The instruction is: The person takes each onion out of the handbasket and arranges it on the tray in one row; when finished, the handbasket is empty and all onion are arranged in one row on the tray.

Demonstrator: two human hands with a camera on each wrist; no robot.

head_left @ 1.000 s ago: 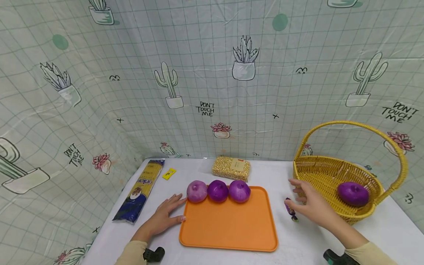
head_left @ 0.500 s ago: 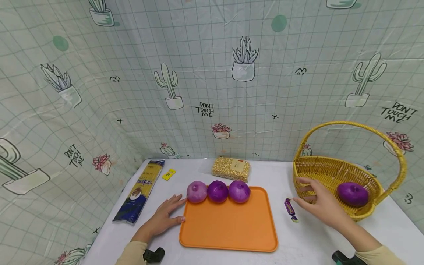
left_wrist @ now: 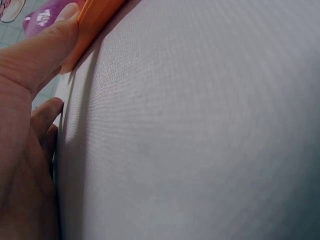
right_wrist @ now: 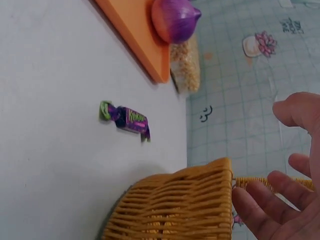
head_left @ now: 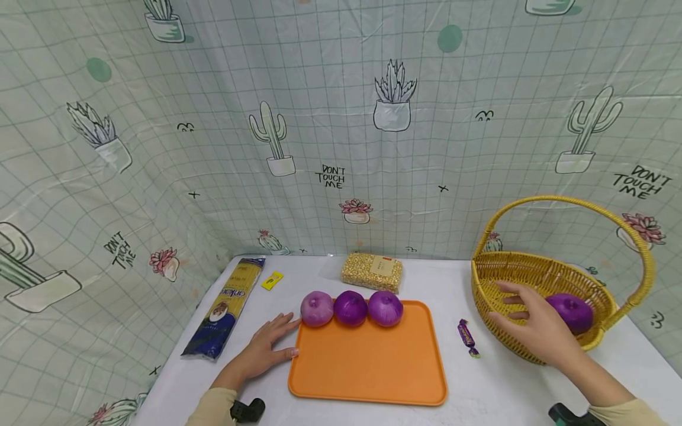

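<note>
My left hand (head_left: 264,346) rests at the left edge of the orange tray (head_left: 367,367), its thumb at the rim, fingers loosely spread. Three purple onions stand in a row along the tray's far edge: a paler left onion (head_left: 317,308), a dark middle onion (head_left: 350,307) and a right onion (head_left: 385,307). Over the near left side of the yellow wicker basket (head_left: 495,319) is my right hand (head_left: 543,328), fingers apart and holding nothing. Another onion (head_left: 572,312) lies inside the basket, partly behind that hand. A purple-wrapped candy (right_wrist: 132,120) lies on the table between tray and basket.
Behind the tray lies a bag of corn kernels (head_left: 372,271). A blue and yellow pasta packet (head_left: 225,307) and a small yellow packet (head_left: 272,280) are at the left. The basket's tall handle (head_left: 565,199) arches over it. A patterned curtain (head_left: 319,118) hangs behind the table.
My right hand has moved right, from beside the candy to over the basket, uncovering the candy and partly covering the onion there. The left hand has stayed still.
</note>
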